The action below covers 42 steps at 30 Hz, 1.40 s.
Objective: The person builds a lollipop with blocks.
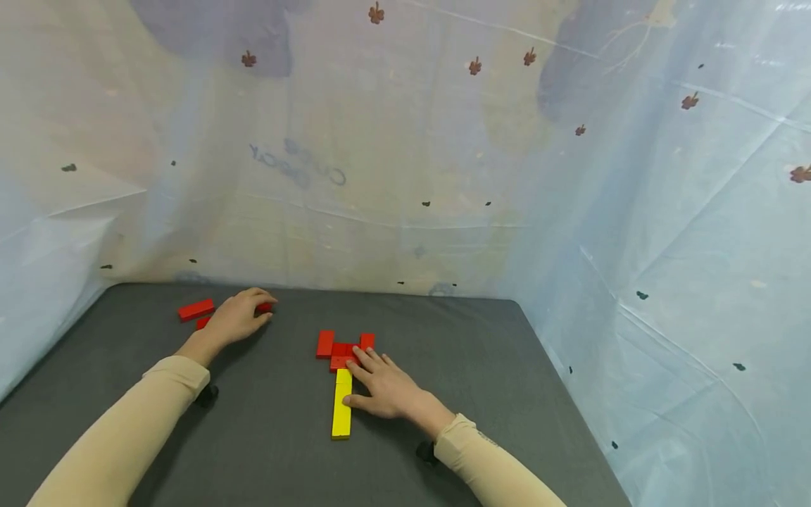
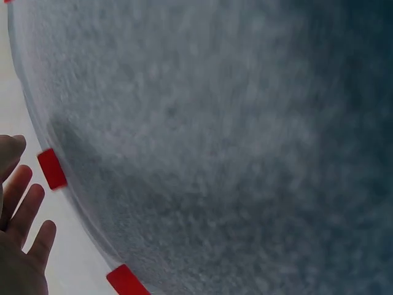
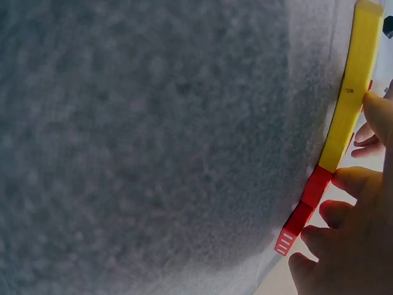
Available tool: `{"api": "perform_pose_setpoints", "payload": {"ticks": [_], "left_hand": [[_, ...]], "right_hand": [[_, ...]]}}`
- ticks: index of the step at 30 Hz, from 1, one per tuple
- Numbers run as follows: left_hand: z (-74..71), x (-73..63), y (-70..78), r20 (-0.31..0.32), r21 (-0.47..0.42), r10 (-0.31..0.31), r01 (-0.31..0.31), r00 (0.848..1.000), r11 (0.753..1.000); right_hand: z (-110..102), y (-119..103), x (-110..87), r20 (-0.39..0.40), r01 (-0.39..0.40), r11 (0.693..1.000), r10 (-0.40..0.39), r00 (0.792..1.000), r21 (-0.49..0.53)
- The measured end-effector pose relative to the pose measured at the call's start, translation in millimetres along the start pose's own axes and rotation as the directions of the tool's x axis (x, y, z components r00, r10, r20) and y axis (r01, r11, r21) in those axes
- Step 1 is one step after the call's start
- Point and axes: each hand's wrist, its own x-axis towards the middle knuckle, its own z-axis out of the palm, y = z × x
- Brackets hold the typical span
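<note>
My left hand [image 1: 236, 318] reaches over the far left of the table, fingers loosely bent above a red block [image 1: 264, 308] that it partly hides. In the left wrist view its fingers look spread, with a red block [image 2: 52, 169] just beyond the tips. My right hand [image 1: 386, 387] lies with spread fingers along a block figure near the middle. Its fingertips touch the red blocks [image 1: 338, 363], while the thumb is at the side of the yellow strip [image 1: 341, 412]. Seen from the right wrist, yellow [image 3: 356, 80] and red [image 3: 316, 186] pieces meet end to end beside the fingertips.
Two more red blocks lie left of my left hand, one whole in view [image 1: 196, 310] and one partly covered [image 1: 202, 323]. The dark grey table [image 1: 272, 422] ends at a hanging plastic sheet [image 1: 380, 246] behind and to the sides.
</note>
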Motion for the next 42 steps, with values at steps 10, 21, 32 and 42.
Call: {"api": "perform_pose_setpoints", "payload": {"ticks": [10,21,32,42], "left_hand": [[0.6,6.2,-13.4,0.02,0.018,-0.032,0.032,0.999,0.999],[2.2,10.1,-14.1,0.055,-0.007,-0.059,0.059,0.997,0.998],[3.6,8.2,-10.1,0.017,-0.034,-0.043,0.044,0.999,0.998],[5.8,8.4,4.9,-0.034,-0.106,-0.014,0.01,0.999,0.994]], "right_hand": [[1,-1,0.9,0.032,0.0,1.0,-0.001,0.999,0.016],[0,-1,2.3,0.041,-0.004,1.0,0.005,0.999,-0.012],[2,1,2.7,0.044,-0.006,1.0,0.006,0.999,-0.011],[1,1,3.2,0.05,-0.009,1.0,0.01,0.999,-0.019]]}}
